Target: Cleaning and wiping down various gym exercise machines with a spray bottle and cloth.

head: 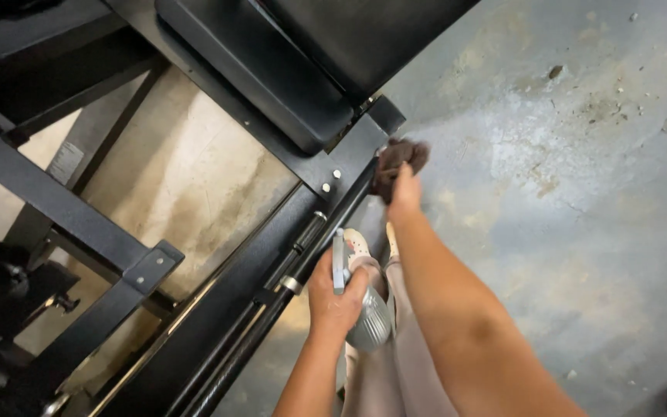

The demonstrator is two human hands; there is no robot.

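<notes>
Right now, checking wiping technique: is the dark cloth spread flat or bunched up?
Bunched up. The dark cloth sits crumpled in a wad under the right hand, pressed against the black frame.

A black padded seat [272, 69] sits on a black steel frame [218, 309]. Left of the seat, a crossbar [55, 205] ends in a bolted bracket [152, 266]. Right of the seat lies stained grey concrete floor [580, 193].

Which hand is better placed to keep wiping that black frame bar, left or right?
Right. The right hand already presses the dark cloth against the black frame bar, arm stretched out. The left hand is farther back, wrapped around a grey spray bottle.
</notes>
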